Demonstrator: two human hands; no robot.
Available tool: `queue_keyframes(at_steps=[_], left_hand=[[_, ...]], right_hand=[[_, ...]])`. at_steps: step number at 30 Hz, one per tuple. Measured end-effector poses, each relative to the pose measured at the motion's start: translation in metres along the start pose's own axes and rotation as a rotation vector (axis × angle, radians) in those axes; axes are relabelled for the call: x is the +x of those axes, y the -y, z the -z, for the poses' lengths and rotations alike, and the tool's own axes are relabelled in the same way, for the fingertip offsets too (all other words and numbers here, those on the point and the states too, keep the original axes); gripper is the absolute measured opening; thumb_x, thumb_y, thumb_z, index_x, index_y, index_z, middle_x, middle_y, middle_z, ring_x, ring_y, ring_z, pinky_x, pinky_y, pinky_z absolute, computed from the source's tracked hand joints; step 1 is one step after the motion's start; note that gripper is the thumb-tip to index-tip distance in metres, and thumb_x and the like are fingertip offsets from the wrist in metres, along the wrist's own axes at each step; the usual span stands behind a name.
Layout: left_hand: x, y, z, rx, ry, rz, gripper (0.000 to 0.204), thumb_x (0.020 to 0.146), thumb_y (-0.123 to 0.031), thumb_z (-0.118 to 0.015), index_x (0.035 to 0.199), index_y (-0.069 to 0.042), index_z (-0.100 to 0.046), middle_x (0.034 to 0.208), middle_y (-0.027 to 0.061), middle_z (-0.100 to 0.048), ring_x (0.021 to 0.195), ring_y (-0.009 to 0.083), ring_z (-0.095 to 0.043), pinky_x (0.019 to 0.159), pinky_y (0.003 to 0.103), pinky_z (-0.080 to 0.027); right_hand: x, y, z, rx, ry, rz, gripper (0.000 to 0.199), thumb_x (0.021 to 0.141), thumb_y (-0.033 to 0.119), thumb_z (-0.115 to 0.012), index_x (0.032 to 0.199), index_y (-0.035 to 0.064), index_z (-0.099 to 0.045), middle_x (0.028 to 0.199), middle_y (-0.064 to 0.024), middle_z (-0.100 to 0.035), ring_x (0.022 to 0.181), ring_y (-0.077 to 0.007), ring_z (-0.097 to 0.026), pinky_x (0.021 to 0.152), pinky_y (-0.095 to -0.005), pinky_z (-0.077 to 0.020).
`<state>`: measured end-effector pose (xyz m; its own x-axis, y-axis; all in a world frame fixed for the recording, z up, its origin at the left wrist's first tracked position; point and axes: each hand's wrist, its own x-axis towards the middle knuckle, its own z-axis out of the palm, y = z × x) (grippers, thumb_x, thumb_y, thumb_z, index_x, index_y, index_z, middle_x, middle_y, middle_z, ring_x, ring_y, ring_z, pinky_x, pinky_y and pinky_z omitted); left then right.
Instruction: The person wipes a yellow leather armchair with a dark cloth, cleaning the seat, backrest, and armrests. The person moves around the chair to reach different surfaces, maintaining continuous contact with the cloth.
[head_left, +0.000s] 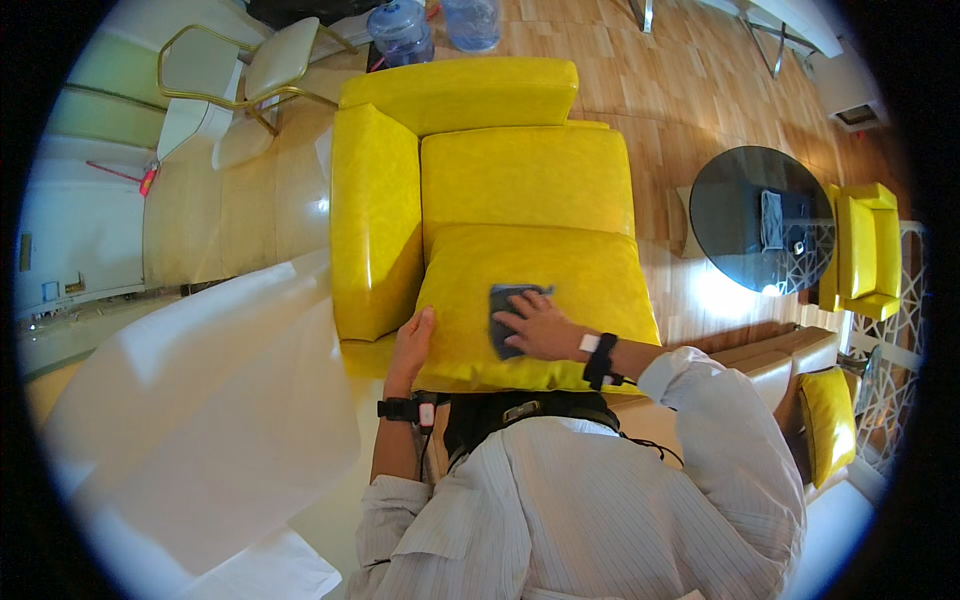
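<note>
A yellow leather-look sofa seat cushion [560, 262] lies in front of me at the near end of a yellow sofa [372, 225]. Against its left edge is my left hand [411, 348], thumb on top and the other fingers mostly hidden, gripping the side. My right hand [543, 328] holds a dark grey cloth [506, 312] pressed flat to the cushion's upper face, fingers spread over it. Part of the cloth sticks out beyond the fingertips and to their left. Both wrists wear black straps.
White sheeting [230, 400] hangs at the left. A gold-framed chair [280, 65] and water bottles [400, 35] stand beyond the sofa. To the right are a round dark glass table [735, 215], a yellow armchair [868, 250], and a tan sofa [780, 365] with a yellow pillow [828, 425].
</note>
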<state>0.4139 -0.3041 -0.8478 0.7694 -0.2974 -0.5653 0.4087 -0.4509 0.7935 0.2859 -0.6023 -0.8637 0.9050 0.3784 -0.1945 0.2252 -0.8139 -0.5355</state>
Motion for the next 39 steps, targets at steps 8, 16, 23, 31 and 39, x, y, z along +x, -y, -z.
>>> queue_keyframes(at_steps=[8,16,23,31,39], left_hand=[[-0.027,-0.006,0.016,0.134,0.012,0.002,0.065,0.115,-0.048,-0.063,0.153,0.004,-0.063,0.147,0.0079,-0.07,0.133,0.0174,-0.063,0.114,0.034,-0.049],[-0.054,-0.037,-0.027,0.514,0.197,-0.274,0.065,0.105,-0.044,-0.076,0.149,0.003,-0.065,0.151,0.0247,-0.067,0.144,0.0381,-0.061,0.121,0.042,-0.046],[-0.067,-0.063,-0.063,0.979,0.529,-0.574,0.092,0.085,-0.044,-0.094,0.162,-0.01,-0.056,0.173,0.0201,-0.044,0.162,0.0434,-0.036,0.131,0.059,-0.032],[-0.069,-0.061,-0.073,1.393,0.471,-0.709,0.103,0.081,-0.037,-0.095,0.17,-0.021,-0.046,0.179,0.0144,-0.034,0.165,0.0425,-0.029,0.131,0.071,-0.023],[-0.031,-0.1,-0.063,1.329,-0.101,-0.932,0.072,0.091,-0.034,-0.087,0.155,-0.014,-0.061,0.157,0.0114,-0.061,0.154,0.0389,-0.048,0.129,0.071,-0.027]], right_hand=[[-0.005,0.06,-0.013,0.031,-0.062,0.396,0.063,0.102,0.039,-0.075,0.16,0.0254,-0.056,0.172,-0.0203,-0.042,0.158,-0.0456,-0.038,0.13,-0.06,-0.0333],[-0.162,-0.01,0.031,-0.097,0.055,0.148,0.072,0.105,0.04,-0.075,0.168,0.0312,-0.042,0.175,-0.0218,-0.036,0.164,-0.0476,-0.03,0.136,-0.0616,-0.0271],[-0.244,0.004,0.026,-0.139,0.076,-0.156,0.075,0.104,0.04,-0.076,0.169,0.034,-0.039,0.178,-0.0215,-0.029,0.165,-0.0485,-0.028,0.134,-0.0633,-0.0296],[-0.218,-0.011,0.034,-0.252,0.006,-0.215,0.084,0.102,0.018,-0.077,0.172,0.0369,-0.035,0.177,-0.0213,-0.031,0.165,-0.0475,-0.03,0.136,-0.0634,-0.0267],[-0.178,-0.051,0.117,-0.261,-0.233,-0.212,0.075,0.096,0.012,-0.078,0.163,0.0303,-0.049,0.168,-0.021,-0.045,0.155,-0.0459,-0.045,0.131,-0.0632,-0.0343]])
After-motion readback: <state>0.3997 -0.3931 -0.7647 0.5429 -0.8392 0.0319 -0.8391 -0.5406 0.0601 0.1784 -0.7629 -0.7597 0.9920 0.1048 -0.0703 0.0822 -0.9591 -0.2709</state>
